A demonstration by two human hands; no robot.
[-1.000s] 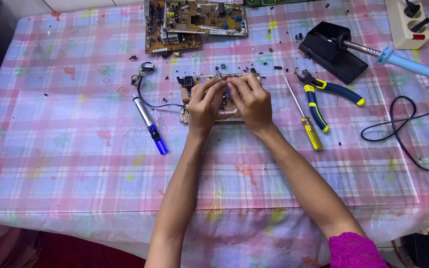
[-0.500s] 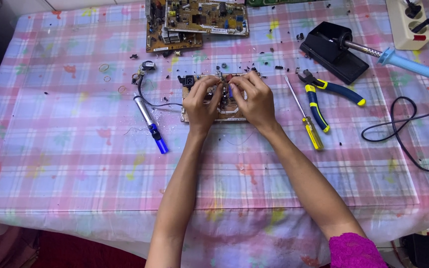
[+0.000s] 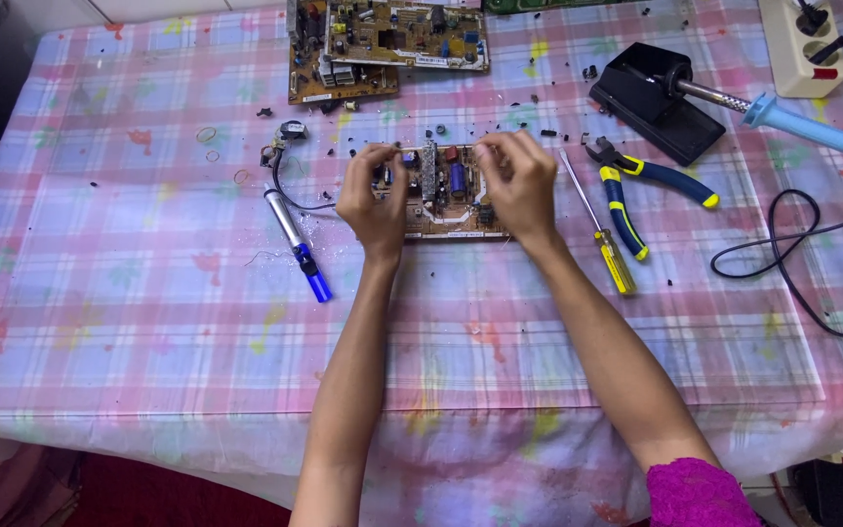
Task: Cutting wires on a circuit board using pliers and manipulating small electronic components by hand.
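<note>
Both hands, the left hand [image 3: 375, 203] and the right hand [image 3: 517, 183], pinch the ends of the small circuit board [image 3: 446, 192] lying flat on the table [image 3: 148, 293], fingers curled tight, likely to keep it from sliding.

Both hands crowd the small circuit board [image 3: 446, 195] at centre frame, the left hand [image 3: 375, 200] on its left end and the right hand [image 3: 517, 185] on its right. Just left lies a blue-tipped pen tool [image 3: 295, 242] with its wire; just right, a yellow screwdriver [image 3: 602, 229] and blue-handled pliers [image 3: 641, 190]. Above, two larger boards [image 3: 382, 39] and scattered black bits block the way. The lower half of the checked tablecloth [image 3: 148, 332] lies open on either side of the arms.
</note>
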